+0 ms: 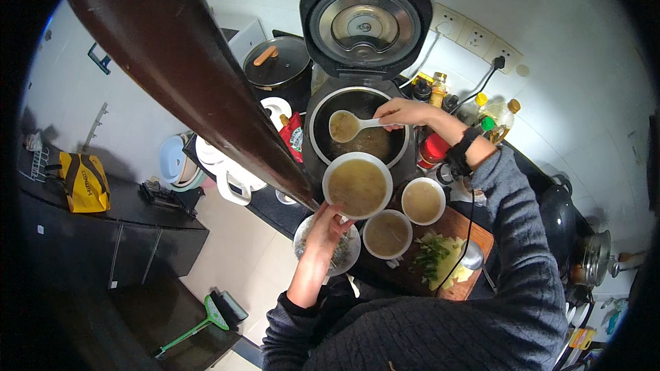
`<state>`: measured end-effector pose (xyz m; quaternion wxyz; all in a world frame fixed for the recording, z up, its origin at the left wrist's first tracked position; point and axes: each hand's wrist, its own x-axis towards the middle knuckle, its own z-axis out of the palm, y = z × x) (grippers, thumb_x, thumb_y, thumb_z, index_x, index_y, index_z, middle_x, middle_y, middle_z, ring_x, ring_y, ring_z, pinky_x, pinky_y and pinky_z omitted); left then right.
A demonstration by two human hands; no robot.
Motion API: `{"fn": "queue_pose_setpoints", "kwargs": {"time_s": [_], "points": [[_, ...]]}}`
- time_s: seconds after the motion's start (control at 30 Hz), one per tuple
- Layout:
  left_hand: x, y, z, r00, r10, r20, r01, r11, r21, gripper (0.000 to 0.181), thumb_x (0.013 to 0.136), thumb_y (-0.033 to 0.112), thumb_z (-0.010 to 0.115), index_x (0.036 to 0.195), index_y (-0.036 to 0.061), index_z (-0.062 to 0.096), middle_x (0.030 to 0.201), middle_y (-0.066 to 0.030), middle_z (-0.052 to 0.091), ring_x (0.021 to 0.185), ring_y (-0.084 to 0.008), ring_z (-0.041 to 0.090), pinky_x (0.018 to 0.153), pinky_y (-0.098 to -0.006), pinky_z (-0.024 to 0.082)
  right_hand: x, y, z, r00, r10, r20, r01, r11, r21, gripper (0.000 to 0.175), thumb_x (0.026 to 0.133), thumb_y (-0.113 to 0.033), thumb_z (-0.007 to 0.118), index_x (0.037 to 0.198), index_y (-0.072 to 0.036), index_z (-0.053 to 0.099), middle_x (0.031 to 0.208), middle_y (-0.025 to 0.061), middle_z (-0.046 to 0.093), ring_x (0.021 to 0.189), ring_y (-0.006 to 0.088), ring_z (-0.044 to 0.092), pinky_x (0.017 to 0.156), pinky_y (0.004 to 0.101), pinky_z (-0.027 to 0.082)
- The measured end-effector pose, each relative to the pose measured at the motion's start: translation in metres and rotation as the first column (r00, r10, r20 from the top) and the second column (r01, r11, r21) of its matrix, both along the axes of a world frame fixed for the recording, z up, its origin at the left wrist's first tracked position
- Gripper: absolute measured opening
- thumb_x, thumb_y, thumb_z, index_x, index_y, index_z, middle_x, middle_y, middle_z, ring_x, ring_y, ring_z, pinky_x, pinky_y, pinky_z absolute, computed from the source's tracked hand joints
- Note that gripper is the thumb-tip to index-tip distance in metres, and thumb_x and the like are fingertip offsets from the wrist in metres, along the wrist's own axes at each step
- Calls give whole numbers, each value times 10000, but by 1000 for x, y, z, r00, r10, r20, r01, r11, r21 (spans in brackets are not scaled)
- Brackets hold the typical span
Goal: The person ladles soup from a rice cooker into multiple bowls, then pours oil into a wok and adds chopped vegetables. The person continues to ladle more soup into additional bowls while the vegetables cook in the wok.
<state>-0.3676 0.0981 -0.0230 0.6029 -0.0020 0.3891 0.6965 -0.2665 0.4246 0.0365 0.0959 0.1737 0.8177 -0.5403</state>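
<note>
My right hand (405, 112) grips the handle of a white ladle (345, 126), which holds brownish soup above the pot of an open rice cooker (384, 147). Dark broth lies in the pot. With my left hand (325, 229) I hold a white bowl (357, 185) of cloudy soup by its near edge, close to the pot's front rim. Two smaller bowls of soup, one to the right (423, 201) and one below it (388, 234), stand beside the held bowl. Partly behind my left hand is another white bowl (348, 257) with stringy contents that I cannot make out.
A wooden cutting board (479, 239) bears chopped greens, pale yellow slices and a metal ladle (472, 256). A dark cable crosses it. Bottles and a red-lidded jar (434, 148) stand right of the cooker. Left are a lidded pan (277, 62), a ketchup pouch (293, 136) and a large brown post (206, 72).
</note>
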Motion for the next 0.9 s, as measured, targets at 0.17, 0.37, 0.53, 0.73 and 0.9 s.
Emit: {"fn": "queue_pose_setpoints", "kwargs": {"time_s": [0.17,0.37,0.53,0.73,0.9], "points": [[2,11,11,1000,4,-15,-4,1000,8,345,769,201,628,1076,89,518,1156,-35,530,1096,-203,494,896,-446,436,26,-10,59,998,68,-11,-68,997,45,202,859,-143,501,971,-33,628,666,-33,565,564,31,472,484,193,376],[5,27,18,999,2,-48,1,999,46,494,770,256,640,1197,86,458,1206,-45,496,1139,-202,464,945,-437,385,49,-50,94,995,95,24,-98,983,157,220,849,-115,482,990,3,602,671,2,579,600,73,528,544,238,430],[7,31,18,996,46,-77,-39,995,96,494,778,281,644,1193,87,459,1204,-50,494,1152,-205,458,953,-429,377,62,-94,100,964,159,-214,22,751,660,185,808,-60,500,967,-1,575,779,119,609,685,254,595,626,341,473],[3,28,13,997,57,-52,-50,990,134,412,844,229,581,1223,125,457,1190,-18,516,1101,-162,492,866,-373,434,66,-115,112,945,202,-257,117,524,843,195,790,-45,517,977,-25,571,862,147,599,769,325,585,656,397,478],[2,21,12,998,25,-65,-16,992,128,408,840,209,579,1216,112,455,1192,-28,516,1101,-168,496,859,-370,445,44,-73,89,939,-60,-338,295,644,705,193,746,-20,529,928,-41,589,808,156,608,759,326,603,636,411,479]]}}
